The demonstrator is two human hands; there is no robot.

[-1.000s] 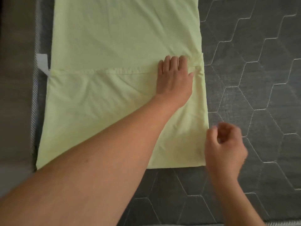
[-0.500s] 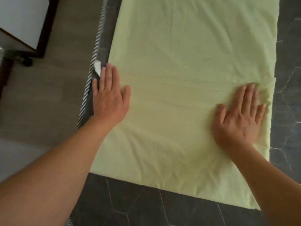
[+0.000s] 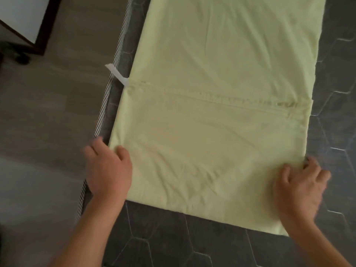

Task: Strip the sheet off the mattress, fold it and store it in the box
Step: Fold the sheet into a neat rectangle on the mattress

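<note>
1. While the pale yellow sheet (image 3: 221, 93) lies flat on the dark grey mattress (image 3: 173, 239), folded into a long strip running from 6 o'clock up to 12 o'clock, both hands are at its near end.
2. The left hand (image 3: 107, 170) is at 8 o'clock, over the sheet's near left corner. Its thumb lies on top of the cloth and its fingers curl down at the edge, so it pinches the sheet there; motion blur softens the fingertips.
3. The right hand (image 3: 300, 189) is at 4 o'clock, on the sheet's right edge just above the near right corner. Its thumb rests on the cloth and its fingers curl round the edge, gripping it.
4. A stitched seam (image 3: 212, 97) crosses the strip from 9 o'clock to 3 o'clock, slanting slightly down to the right, well above both hands.
5. A white tag (image 3: 117, 75) sticks out from the left end of that seam toward 10 o'clock, over the mattress's striped piping (image 3: 105, 101).
6. Creases fan across the cloth between the two hands.
7. Grey wood-look floor (image 3: 48, 122) fills the 9 o'clock side, beside the bed.
8. A dark-framed white panel (image 3: 21, 18) stands in the 11 o'clock corner.
</note>
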